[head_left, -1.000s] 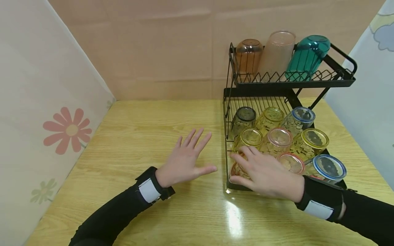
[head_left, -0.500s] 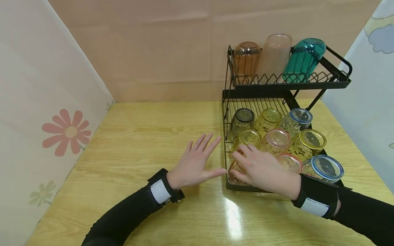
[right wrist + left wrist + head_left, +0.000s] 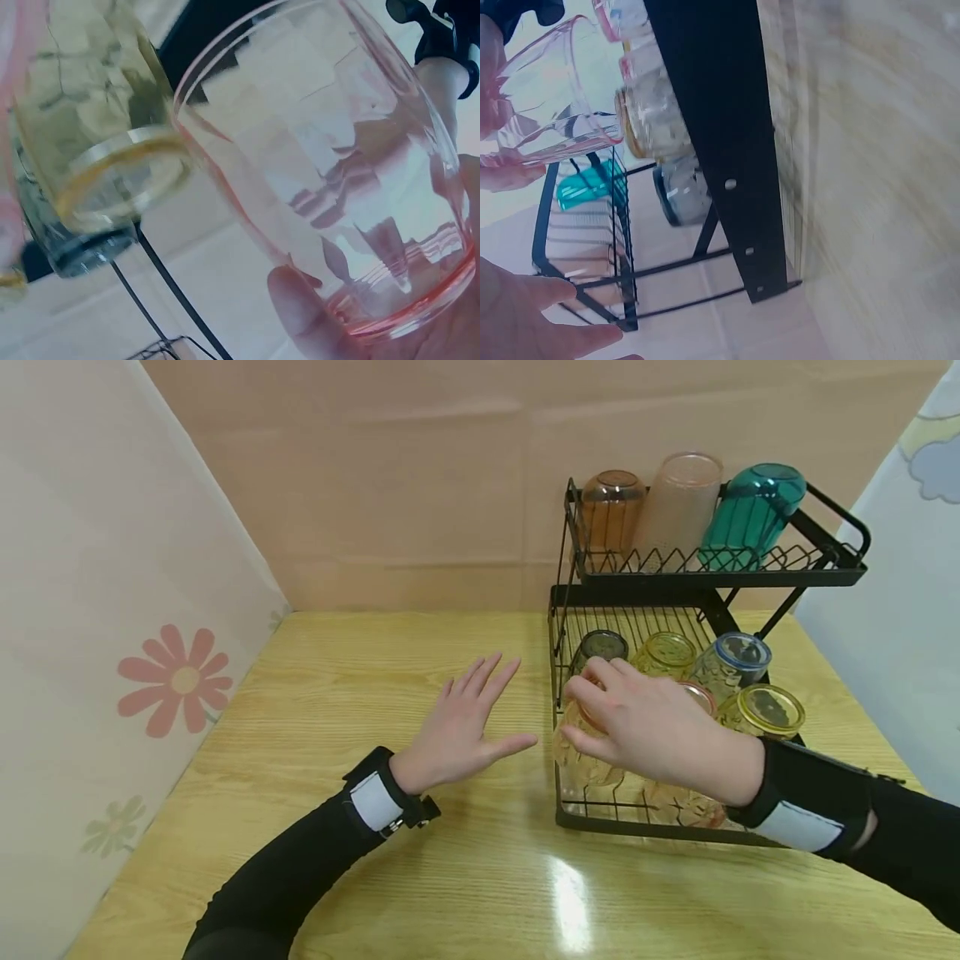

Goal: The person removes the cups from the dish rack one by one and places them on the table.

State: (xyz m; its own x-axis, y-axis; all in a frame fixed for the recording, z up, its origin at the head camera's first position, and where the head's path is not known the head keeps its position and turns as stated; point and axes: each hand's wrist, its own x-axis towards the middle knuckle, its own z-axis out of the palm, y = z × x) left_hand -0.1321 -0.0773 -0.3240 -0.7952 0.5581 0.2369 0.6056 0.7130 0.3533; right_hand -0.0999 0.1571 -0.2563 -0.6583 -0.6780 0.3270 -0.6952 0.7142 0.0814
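Observation:
My right hand (image 3: 652, 727) grips a clear pink drinking glass (image 3: 337, 165) with its base up, raised over the near left corner of a black two-tier dish rack (image 3: 637, 832). Thumb and fingers curl round the glass near its base. Just left of the rack, my left hand (image 3: 453, 731) is spread over the table, holding nothing. Upside-down glasses stand on the lower tier: a dark one (image 3: 603, 646), a yellow one (image 3: 666, 652) and a blue-rimmed one (image 3: 738, 656) at the back, another yellow one (image 3: 768, 710) nearer. My right hand and sleeve hide others.
On the upper tier stand an orange-brown glass (image 3: 613, 514), a tall pale pink glass (image 3: 681, 506) and a teal glass (image 3: 753, 514). The wooden table (image 3: 360, 668) meets a flower-patterned panel (image 3: 176, 681) at left and a beige backdrop (image 3: 375, 485) behind.
My right hand has lifted the pink glass up from the rack's front left corner. My left hand moved right toward the rack, then slightly back left, staying spread.

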